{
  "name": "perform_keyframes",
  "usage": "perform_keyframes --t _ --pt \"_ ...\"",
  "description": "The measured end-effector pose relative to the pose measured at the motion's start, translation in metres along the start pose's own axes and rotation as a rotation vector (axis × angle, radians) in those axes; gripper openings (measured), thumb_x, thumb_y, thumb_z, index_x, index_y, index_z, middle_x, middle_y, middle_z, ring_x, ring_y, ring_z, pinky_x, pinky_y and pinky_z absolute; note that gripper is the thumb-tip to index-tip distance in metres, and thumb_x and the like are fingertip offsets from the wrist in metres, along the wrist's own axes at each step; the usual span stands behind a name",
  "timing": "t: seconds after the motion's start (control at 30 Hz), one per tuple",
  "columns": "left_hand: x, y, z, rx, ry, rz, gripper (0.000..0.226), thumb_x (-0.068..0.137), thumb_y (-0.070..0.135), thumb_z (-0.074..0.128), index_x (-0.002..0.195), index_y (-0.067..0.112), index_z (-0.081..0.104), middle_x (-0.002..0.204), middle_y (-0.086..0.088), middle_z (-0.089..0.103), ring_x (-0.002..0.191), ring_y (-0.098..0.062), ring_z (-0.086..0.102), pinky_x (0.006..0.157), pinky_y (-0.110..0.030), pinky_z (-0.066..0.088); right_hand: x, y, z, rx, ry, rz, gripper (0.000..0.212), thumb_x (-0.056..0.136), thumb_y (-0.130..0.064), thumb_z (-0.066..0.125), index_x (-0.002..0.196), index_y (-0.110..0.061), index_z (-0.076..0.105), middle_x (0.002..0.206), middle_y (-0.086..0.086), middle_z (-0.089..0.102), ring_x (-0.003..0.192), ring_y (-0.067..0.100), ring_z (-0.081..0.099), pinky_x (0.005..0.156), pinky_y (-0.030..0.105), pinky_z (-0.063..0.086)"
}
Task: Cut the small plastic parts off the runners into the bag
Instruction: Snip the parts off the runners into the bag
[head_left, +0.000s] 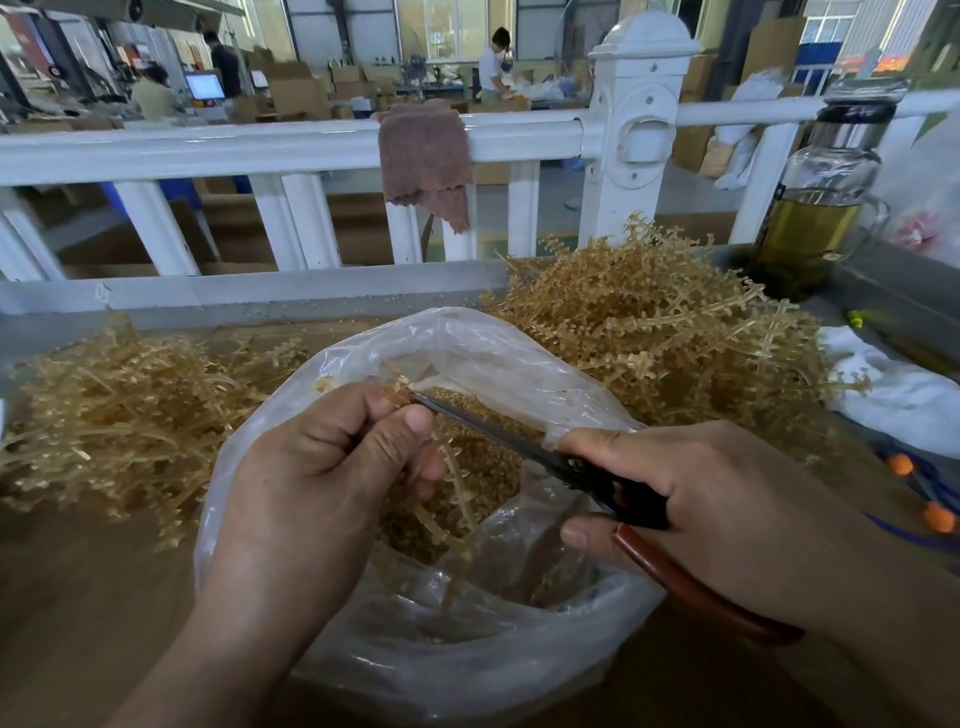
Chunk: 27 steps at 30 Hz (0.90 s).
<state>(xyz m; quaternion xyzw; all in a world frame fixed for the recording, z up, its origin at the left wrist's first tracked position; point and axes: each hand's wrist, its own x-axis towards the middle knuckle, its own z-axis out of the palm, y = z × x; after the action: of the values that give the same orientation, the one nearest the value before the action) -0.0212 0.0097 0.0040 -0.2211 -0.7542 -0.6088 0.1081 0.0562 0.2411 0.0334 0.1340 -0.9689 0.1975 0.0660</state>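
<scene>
Runner (460, 499) studded with small parts is held over the open mouth of the bag (467, 665), pinched in the grip of the left hand (322, 457) between thumb and curled fingers, its lower end hanging inside. Scissors (493, 434) are clasped in the grip of the right hand (701, 493), and the blade tip is set against the runner just beside the left fingertips. Cut parts (501, 483) are heaped in the bag. 2 piles are seen on the table (78, 597): a full-looking pile (649, 322) and a seemingly stripped pile (114, 405). A fingertip could be nicked, the tip being so near; parts could be flicked over the slumped rim. Whether the blades are parted cannot be told, and the runner's top is hidden by fingers.
</scene>
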Motion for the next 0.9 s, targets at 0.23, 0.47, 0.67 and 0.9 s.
perform_keyframes --t 0.23,0.47,0.67,0.9 --pt "-0.0015 0.0047 0.0009 0.049 0.015 -0.028 0.026 0.088 0.036 0.065 0.065 0.024 0.069 0.065 0.002 0.071 0.056 -0.002 0.063 0.055 -0.007 0.044 -0.0004 0.0005 0.0003 -0.008 -0.002 0.007 0.057 0.080 -0.077 0.038 0.125 -0.044 0.051 0.089 -0.020 0.069 0.077 -0.002 0.064 0.062 0.023 0.052" --pt "-0.0026 0.0086 0.0024 0.089 0.042 -0.049 0.027 0.091 0.027 0.068 0.064 0.024 0.069 0.063 0.004 0.071 0.057 -0.001 0.064 0.054 -0.005 0.043 -0.0008 -0.0028 -0.0023 -0.030 0.015 0.015 0.050 0.084 -0.066 0.045 0.123 -0.038 0.060 0.074 -0.018 0.066 0.069 -0.001 0.062 0.062 0.020 0.049" --pt "-0.0025 0.0097 0.0023 0.066 0.031 -0.069 0.029 0.091 0.029 0.066 0.063 0.024 0.069 0.063 0.002 0.070 0.055 -0.001 0.063 0.053 -0.006 0.043 0.0000 -0.0080 -0.0051 -0.032 -0.019 0.043 0.048 0.083 -0.062 0.047 0.124 -0.039 0.061 0.068 -0.011 0.064 0.062 0.004 0.060 0.057 0.025 0.049" --pt "-0.0019 0.0075 0.0021 0.006 0.014 -0.097 0.030 0.093 0.032 0.063 0.066 0.021 0.070 0.064 -0.001 0.070 0.054 -0.004 0.063 0.052 -0.010 0.046 0.0000 -0.0092 -0.0039 -0.035 -0.019 0.063 0.050 0.082 -0.063 0.046 0.121 -0.037 0.062 0.071 -0.011 0.066 0.062 0.003 0.061 0.057 0.028 0.051"
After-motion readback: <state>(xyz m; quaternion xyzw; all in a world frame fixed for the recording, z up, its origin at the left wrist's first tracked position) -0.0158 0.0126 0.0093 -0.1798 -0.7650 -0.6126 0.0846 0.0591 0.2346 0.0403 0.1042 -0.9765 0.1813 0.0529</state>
